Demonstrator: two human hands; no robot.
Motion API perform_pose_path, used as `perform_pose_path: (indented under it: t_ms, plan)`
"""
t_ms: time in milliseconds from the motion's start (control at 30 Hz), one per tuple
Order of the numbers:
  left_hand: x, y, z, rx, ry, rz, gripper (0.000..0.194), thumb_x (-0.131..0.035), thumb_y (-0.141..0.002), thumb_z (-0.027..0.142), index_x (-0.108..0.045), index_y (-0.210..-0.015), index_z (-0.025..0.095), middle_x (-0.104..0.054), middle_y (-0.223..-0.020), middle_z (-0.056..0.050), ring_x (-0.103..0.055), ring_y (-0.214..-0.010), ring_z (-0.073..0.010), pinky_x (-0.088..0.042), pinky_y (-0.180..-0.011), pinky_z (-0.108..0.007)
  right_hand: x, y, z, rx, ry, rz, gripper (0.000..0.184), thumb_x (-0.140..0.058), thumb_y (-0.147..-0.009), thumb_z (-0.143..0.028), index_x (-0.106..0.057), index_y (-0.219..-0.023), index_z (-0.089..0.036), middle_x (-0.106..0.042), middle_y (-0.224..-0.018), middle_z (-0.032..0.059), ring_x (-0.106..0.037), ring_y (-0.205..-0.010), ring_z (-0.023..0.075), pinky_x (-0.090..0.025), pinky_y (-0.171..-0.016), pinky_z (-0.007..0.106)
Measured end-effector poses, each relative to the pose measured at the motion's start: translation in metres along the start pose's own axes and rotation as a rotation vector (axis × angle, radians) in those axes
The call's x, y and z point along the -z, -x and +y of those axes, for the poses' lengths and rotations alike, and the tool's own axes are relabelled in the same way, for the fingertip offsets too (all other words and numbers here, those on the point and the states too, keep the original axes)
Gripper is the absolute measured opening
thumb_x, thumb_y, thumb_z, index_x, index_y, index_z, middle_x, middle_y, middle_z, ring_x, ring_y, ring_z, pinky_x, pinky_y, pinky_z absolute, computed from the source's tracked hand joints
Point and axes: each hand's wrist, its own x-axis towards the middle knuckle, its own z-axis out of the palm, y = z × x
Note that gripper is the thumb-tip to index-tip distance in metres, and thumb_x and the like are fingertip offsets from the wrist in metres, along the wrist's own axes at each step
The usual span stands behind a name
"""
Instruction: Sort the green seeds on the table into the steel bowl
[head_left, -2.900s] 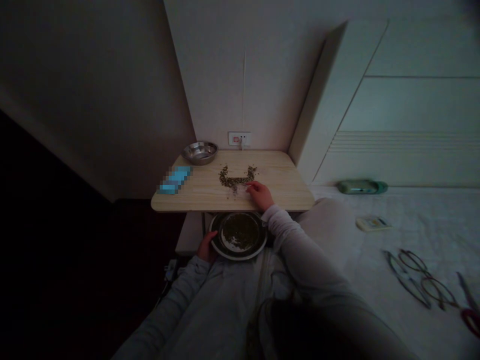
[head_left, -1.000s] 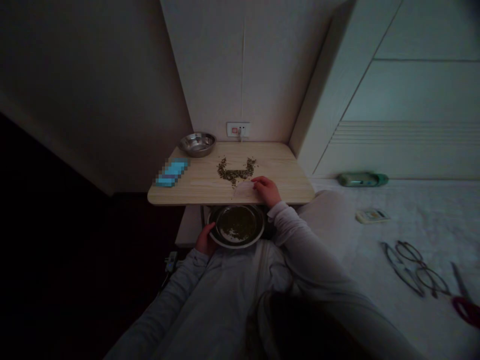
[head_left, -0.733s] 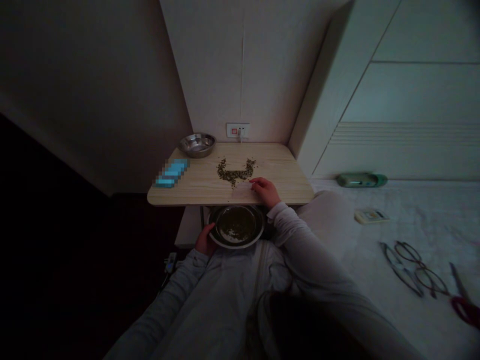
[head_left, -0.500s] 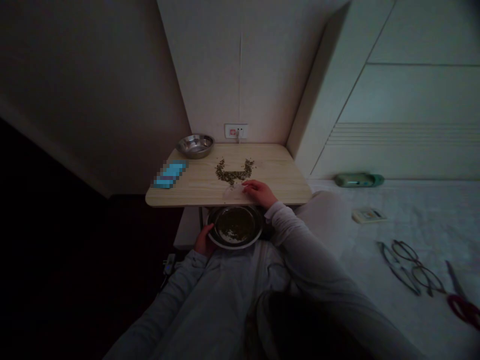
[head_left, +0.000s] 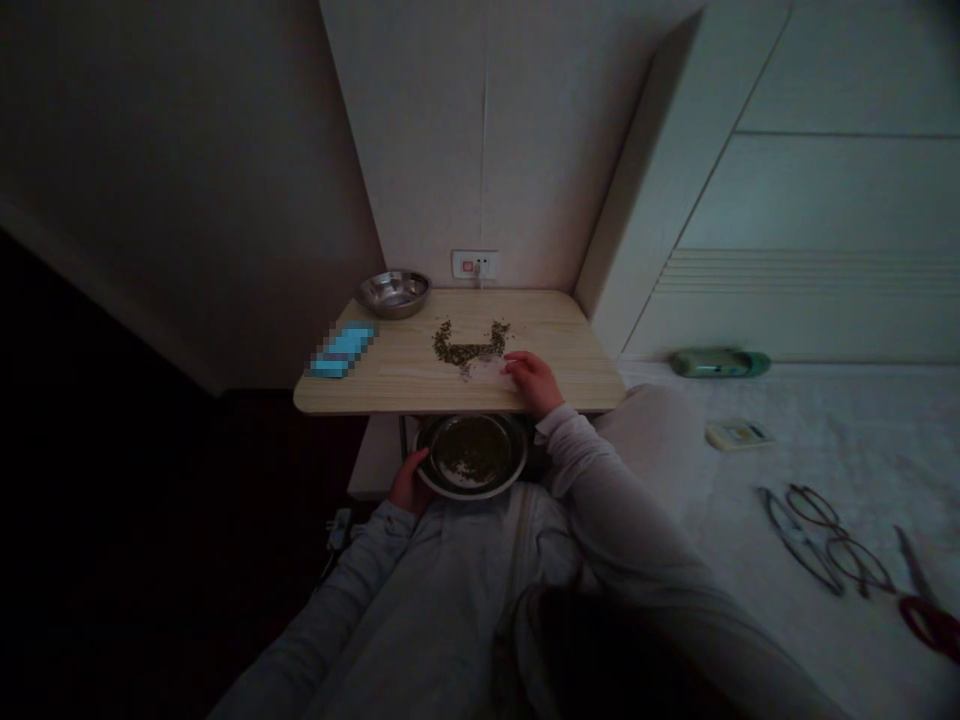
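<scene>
One counter (head_left: 405, 387); one metal bowl (head_left: 394, 294); one basin (head_left: 471, 494); one sheet (head_left: 489, 373); countless grains (head_left: 463, 354); one blue object (head_left: 343, 350); one socket (head_left: 475, 265); one green object (head_left: 720, 363); one box (head_left: 739, 435); one pair of scissors (head_left: 930, 625); probably, in this dimness, two pairs of glasses (head_left: 836, 530).

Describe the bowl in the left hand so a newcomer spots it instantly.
Start at the pale wooden tabletop mid-view. Just below its near edge, the left hand holds a round bowl. Unlike the shiny metal bowl at the tabletop's back left corner, it has a pale rim and dark bits inside.
</scene>
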Motion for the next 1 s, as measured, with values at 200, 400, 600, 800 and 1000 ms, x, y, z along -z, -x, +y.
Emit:
perform_pose_path:
  t_ms: [200, 400, 600, 800, 1000]
  plan:
    - [-0.003, 0.002, 0.0, 0.002, 0.021, 0.014, 0.014, -0.056, -0.067, 0.019, -0.067, -0.073, 0.014, -0.07, -0.072, -0.007, -0.058, -0.098, -0.0259, -0.043, -0.088, -0.036, 0.006, -0.005, 0.005, -0.017, -0.153, 0.158, 0.041, -0.052, -0.059, -0.039, -0.049, -0.094, -0.019, -0.057, -0.07, -0.0018, -0.038, -0.05, 0.0076, -0.03, -0.048, 0.022]
    - [-0.004, 0.002, 0.001, 0.012, 0.005, 0.045, 0.014, -0.054, -0.069, 0.02, -0.067, -0.071, 0.014, -0.07, -0.068, -0.007, -0.06, -0.095, -0.026, -0.044, -0.087, -0.037, -0.002, 0.006, 0.002, 0.021, 0.009, 0.002, 0.042, -0.053, -0.06, -0.031, -0.048, -0.1, -0.02, -0.048, -0.064, -0.0055, -0.038, -0.049, 0.0067, -0.032, -0.049, 0.022]
    - [-0.008, 0.006, 0.002, 0.038, 0.02, 0.072, 0.015, -0.052, -0.071, 0.02, -0.067, -0.074, 0.015, -0.07, -0.068, -0.006, -0.059, -0.097, -0.0251, -0.043, -0.089, -0.036, -0.006, 0.019, -0.003, 0.078, 0.185, -0.184, 0.042, -0.047, -0.064, -0.022, -0.053, -0.105, -0.019, -0.051, -0.069, -0.0029, -0.042, -0.052, 0.008, -0.036, -0.054, 0.024]
    - [-0.007, 0.006, 0.002, 0.058, 0.015, 0.058, 0.017, -0.052, -0.071, 0.02, -0.066, -0.077, 0.013, -0.071, -0.074, -0.006, -0.058, -0.099, -0.0249, -0.043, -0.09, -0.036, -0.017, 0.032, -0.011, 0.137, 0.463, -0.265, 0.042, -0.048, -0.064, -0.015, -0.056, -0.105, -0.02, -0.057, -0.07, -0.0028, -0.047, -0.058, 0.0093, -0.038, -0.062, 0.024]
    - [0.001, 0.0, 0.0, 0.027, 0.037, 0.007, 0.015, -0.056, -0.068, 0.019, -0.067, -0.077, 0.014, -0.071, -0.074, -0.006, -0.058, -0.099, -0.0248, -0.043, -0.089, -0.034, -0.019, 0.029, -0.02, 0.083, 0.646, -0.138, 0.037, -0.048, -0.066, -0.016, -0.058, -0.101, -0.017, -0.057, -0.065, -0.0017, -0.05, -0.06, 0.0109, -0.038, -0.062, 0.023]
